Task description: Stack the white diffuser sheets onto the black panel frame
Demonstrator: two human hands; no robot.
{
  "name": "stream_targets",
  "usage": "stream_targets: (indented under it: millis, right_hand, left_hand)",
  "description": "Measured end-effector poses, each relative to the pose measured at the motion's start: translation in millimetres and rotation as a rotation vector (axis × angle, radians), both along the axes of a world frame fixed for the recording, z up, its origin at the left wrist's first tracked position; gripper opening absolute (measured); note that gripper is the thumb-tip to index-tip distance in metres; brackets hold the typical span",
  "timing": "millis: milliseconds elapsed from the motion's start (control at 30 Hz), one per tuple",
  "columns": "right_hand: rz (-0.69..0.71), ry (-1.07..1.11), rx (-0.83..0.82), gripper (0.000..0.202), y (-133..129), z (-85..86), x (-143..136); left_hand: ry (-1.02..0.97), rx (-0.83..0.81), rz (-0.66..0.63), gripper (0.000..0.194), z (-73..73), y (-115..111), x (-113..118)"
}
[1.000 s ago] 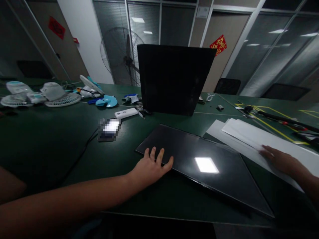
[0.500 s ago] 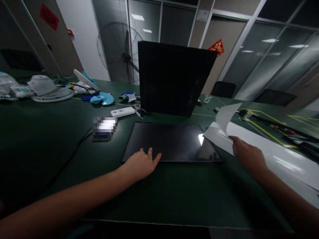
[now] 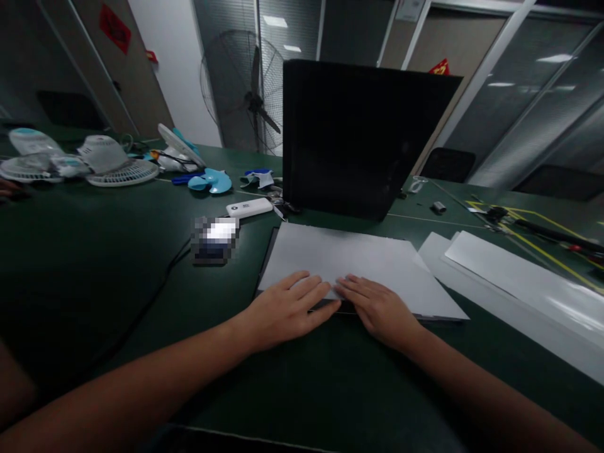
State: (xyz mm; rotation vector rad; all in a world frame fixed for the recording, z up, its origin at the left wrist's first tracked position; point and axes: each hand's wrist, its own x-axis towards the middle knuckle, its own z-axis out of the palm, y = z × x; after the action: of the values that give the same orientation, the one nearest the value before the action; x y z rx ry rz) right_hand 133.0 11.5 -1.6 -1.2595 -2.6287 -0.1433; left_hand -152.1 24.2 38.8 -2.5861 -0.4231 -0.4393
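Observation:
A white sheet [image 3: 344,251] lies over a dark flat screen panel [image 3: 267,258], whose black edge shows at the left and along the front. My left hand [image 3: 295,308] rests flat on the sheet's front edge with its fingers stretched out. Beside it, my right hand [image 3: 377,308] also lies flat on that edge, fingertips pointing toward the left hand. Neither hand grips anything. Right of the panel lies a stack of white sheets [image 3: 519,296].
Behind the panel stands a large black panel [image 3: 358,138]. A white power bank [image 3: 249,207] and a blurred-out device [image 3: 214,242] with a cable lie at left. Farther back are blue fan blades [image 3: 211,181] and white fan parts [image 3: 123,172]. A black rod [image 3: 561,234] lies at right.
My right hand has brought a white sheet leftward from the stack and laid it on the screen panel. My left hand now presses on that sheet. The view has shifted slightly.

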Motion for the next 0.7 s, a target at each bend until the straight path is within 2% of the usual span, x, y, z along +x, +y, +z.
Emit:
stream_targets:
  millis: [100, 233, 367, 467, 567, 633, 700]
  right_hand:
    - [-0.008, 0.05, -0.028, 0.048, -0.5, -0.1, 3.7]
    - [0.022, 0.096, -0.086, 0.045, -3.1, 2.8, 6.7]
    - [0.063, 0.081, -0.128, 0.044, -8.2, 5.6, 2.8]
    - [0.041, 0.085, -0.079, 0.046, -3.6, 14.5, 12.7]
    - [-0.159, 0.085, 0.025, 0.048, 19.1, 23.4, 58.3]
    - [-0.366, 0.061, 0.065, 0.051, 39.4, 20.8, 110.0]
    - [-0.561, -0.006, 0.049, 0.06, 55.7, 9.1, 168.9]
  left_hand:
    - [0.099, -0.136, 0.089, 0.029, -0.9, 2.7, -2.4]
    - [0.226, -0.302, 0.131, 0.03, 1.0, 3.3, -3.2]
    - [0.229, -0.316, 0.132, 0.033, -0.4, 4.8, -2.6]
    - [0.236, -0.313, 0.127, 0.03, -1.7, 7.0, -3.0]
    - [0.255, -0.325, 0.13, 0.026, -0.4, 9.0, -4.0]
    - [0.267, -0.336, 0.138, 0.027, 1.7, 10.2, -4.8]
    - [0.282, -0.342, 0.147, 0.029, 3.9, 11.8, -5.7]
